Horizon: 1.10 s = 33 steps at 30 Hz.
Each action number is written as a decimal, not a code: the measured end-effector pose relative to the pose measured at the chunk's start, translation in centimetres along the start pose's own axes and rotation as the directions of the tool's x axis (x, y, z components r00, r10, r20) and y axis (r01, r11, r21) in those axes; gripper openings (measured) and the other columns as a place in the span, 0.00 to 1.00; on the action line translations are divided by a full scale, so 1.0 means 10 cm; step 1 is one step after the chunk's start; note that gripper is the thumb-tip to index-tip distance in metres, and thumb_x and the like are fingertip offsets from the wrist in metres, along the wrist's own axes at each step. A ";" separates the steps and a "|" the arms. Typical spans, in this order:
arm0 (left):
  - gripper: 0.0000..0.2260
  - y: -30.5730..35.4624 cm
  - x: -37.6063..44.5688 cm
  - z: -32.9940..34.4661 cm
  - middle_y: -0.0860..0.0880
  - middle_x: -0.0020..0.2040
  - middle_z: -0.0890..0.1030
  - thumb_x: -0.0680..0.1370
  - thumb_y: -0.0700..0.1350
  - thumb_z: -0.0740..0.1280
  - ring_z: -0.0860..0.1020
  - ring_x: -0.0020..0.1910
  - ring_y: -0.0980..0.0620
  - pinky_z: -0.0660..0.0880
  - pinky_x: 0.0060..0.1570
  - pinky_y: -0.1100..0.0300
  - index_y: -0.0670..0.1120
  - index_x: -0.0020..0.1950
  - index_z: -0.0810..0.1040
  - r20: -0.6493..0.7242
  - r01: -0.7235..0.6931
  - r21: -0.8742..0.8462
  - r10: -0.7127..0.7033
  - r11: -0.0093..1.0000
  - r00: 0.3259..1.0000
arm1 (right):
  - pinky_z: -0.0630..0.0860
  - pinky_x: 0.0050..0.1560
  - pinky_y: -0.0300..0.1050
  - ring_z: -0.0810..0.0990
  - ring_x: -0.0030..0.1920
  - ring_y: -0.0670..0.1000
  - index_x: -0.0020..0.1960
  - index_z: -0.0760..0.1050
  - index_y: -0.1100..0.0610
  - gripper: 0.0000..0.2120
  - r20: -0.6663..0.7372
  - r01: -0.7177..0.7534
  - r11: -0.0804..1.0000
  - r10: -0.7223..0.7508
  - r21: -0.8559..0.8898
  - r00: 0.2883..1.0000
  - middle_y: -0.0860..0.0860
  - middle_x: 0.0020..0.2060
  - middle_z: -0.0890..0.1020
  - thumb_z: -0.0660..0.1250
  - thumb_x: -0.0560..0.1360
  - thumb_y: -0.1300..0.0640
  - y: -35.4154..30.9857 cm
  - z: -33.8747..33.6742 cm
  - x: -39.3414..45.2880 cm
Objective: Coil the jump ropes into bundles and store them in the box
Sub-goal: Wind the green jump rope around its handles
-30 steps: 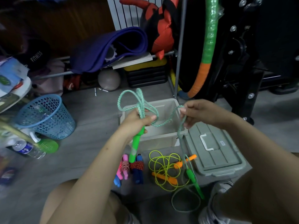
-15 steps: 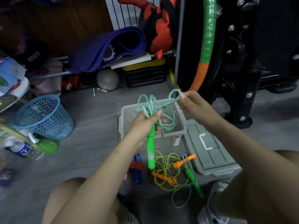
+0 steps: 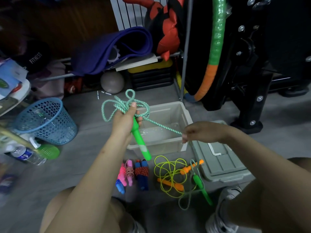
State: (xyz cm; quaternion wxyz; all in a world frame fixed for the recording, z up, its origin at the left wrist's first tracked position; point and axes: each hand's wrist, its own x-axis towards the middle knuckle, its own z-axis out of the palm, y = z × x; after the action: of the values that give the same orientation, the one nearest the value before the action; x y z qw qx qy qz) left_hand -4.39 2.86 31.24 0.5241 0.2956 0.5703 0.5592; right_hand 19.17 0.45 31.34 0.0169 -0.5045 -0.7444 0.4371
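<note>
Left hand (image 3: 125, 121) is gripping the green handle (image 3: 140, 140) and the bunched loops, right over the open box (image 3: 185, 113); the teal rope (image 3: 161, 126) is running taut down-right to the right hand (image 3: 200, 133), pinching it beside the box.

Place: a cluttered home exercise or storage corner, seen from floor level.
Floor: grey wood-look flooring (image 3: 277, 125), strewn with gear.
Fitness gear: rolled purple exercise mat (image 3: 107, 51) on a low metal rack, a grey rubber ball (image 3: 112, 82) under it, a green and orange padded hoop (image 3: 215, 47) leaning on a black steel machine frame (image 3: 249, 91).
Lettering: a dark bag printed "FITNESS" (image 3: 35, 58).
Household clutter: blue perforated plastic waste basket (image 3: 45, 121), clear plastic water bottle (image 3: 27, 155), red and black plush toy (image 3: 161, 26).
</note>
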 end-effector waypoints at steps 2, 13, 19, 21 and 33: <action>0.06 0.03 -0.01 -0.03 0.49 0.38 0.76 0.78 0.46 0.66 0.76 0.24 0.59 0.75 0.27 0.66 0.45 0.48 0.72 0.021 -0.043 0.057 0.042 0.997 0.999 | 0.70 0.40 0.36 0.75 0.39 0.43 0.40 0.76 0.48 0.08 -0.058 -0.055 0.995 0.050 -0.083 0.997 0.43 0.37 0.76 0.63 0.78 0.51 0.06 -0.11 -0.02; 0.16 -0.36 -0.36 0.26 0.54 0.36 0.77 0.67 0.40 0.77 0.74 0.30 0.61 0.72 0.27 0.64 0.47 0.46 0.73 0.503 -0.249 0.511 -0.052 0.823 0.863 | 0.79 0.38 0.42 0.80 0.34 0.49 0.45 0.72 0.62 0.07 -0.462 0.492 0.530 -0.200 0.690 0.864 0.55 0.39 0.78 0.61 0.75 0.58 -0.22 -0.09 0.03; 0.07 -0.35 -0.38 0.32 0.53 0.34 0.78 0.76 0.40 0.70 0.74 0.25 0.62 0.72 0.25 0.66 0.51 0.41 0.75 0.431 -0.264 0.461 0.046 0.847 0.901 | 0.77 0.35 0.39 0.81 0.33 0.48 0.50 0.75 0.64 0.08 -0.555 0.502 0.595 -0.111 0.628 0.825 0.52 0.37 0.79 0.61 0.78 0.60 -0.29 -0.05 0.10; 0.05 -0.29 -0.36 0.30 0.52 0.33 0.80 0.76 0.40 0.69 0.75 0.24 0.60 0.72 0.24 0.66 0.47 0.42 0.76 0.378 -0.142 0.349 -0.001 0.926 0.926 | 0.70 0.29 0.38 0.77 0.27 0.44 0.44 0.76 0.63 0.14 -0.631 0.368 0.799 0.018 0.475 0.775 0.51 0.32 0.78 0.60 0.80 0.55 -0.26 -0.03 0.12; 0.08 -0.09 -0.16 0.14 0.55 0.25 0.74 0.79 0.46 0.64 0.69 0.20 0.60 0.68 0.21 0.69 0.46 0.41 0.73 0.287 0.300 -0.151 -0.249 0.942 0.925 | 0.72 0.54 0.40 0.78 0.47 0.48 0.47 0.77 0.55 0.20 -0.018 0.051 0.898 -0.048 0.437 0.999 0.54 0.45 0.81 0.50 0.81 0.46 -0.21 0.37 0.08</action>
State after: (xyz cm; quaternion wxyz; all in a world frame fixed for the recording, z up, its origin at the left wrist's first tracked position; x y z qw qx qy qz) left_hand -2.45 1.69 31.10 0.6946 0.2321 0.4747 0.4881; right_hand 15.48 -1.51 30.12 0.1433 -0.4704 -0.6400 0.5904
